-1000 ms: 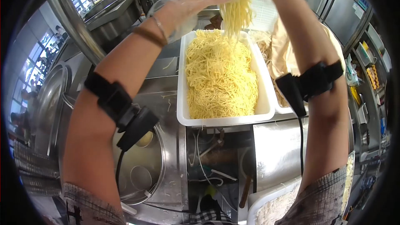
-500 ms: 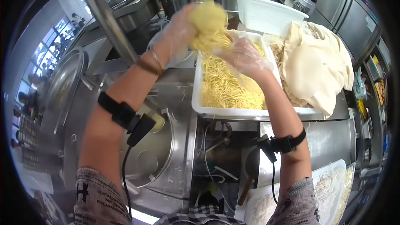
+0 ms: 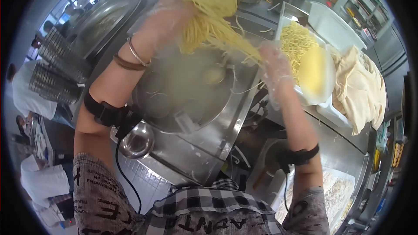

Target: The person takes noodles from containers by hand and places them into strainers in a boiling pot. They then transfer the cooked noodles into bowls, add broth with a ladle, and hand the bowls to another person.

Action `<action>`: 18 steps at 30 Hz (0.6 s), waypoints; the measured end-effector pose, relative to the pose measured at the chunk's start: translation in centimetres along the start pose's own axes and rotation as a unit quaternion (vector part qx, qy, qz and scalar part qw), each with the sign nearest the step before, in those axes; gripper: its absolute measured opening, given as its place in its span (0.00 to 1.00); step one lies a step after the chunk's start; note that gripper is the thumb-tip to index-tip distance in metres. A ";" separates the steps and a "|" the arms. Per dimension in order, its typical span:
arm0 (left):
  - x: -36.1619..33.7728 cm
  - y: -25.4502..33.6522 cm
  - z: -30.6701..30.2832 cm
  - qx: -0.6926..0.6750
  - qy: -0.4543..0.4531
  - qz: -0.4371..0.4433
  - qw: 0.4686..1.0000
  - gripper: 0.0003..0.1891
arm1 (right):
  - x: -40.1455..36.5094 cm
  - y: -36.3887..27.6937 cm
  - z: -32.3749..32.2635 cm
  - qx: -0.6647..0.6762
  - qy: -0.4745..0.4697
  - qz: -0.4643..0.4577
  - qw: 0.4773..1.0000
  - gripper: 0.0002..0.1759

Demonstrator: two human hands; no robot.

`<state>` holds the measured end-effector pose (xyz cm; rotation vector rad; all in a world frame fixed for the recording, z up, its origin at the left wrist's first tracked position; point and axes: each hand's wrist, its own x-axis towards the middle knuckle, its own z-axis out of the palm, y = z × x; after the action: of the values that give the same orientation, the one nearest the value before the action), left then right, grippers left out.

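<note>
My left hand, in a clear plastic glove, grips a large bunch of yellow noodles. It is raised above the far part of a round cooking well with cloudy liquid inside. Strands stretch from the bunch to my right hand, also gloved, whose fingers are closed on their ends. A few loose strands hang below. To the right of that hand, a white tub holds more yellow noodles; a blurred patch covers part of them.
A cream cloth drapes over a bin on the right. At lower right is a tray of pale noodles. A metal bowl sits left of the well, near stacked wire baskets. People in white stand at far left.
My view has turned left, toward the cooking well. Both hands have moved from the noodle tub to over and beside the well, and the noodles now stretch between them.
</note>
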<state>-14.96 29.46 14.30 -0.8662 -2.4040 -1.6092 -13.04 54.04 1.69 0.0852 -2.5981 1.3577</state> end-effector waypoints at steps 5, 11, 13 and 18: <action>-3.9 -0.5 -5.2 -0.194 0.082 0.047 0.976 0.25 | -2.0 5.0 10.4 -0.053 0.027 0.018 0.998 0.23; -7.3 -4.9 -7.2 -0.396 0.066 0.090 0.911 0.26 | -4.0 1.7 12.4 0.502 0.050 0.317 0.803 0.16; -8.5 -6.0 -5.5 -0.420 0.049 0.100 0.900 0.26 | -4.4 -4.7 10.8 0.509 0.082 0.300 0.803 0.14; -13.6 -13.8 1.2 -0.450 0.259 -0.087 0.850 0.18 | -5.1 -9.3 8.0 0.532 0.092 0.193 0.819 0.15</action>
<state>-10.58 21.49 -2.82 -0.1908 -1.3292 -2.6570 -7.89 41.94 3.72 -0.4014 -1.4300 2.6268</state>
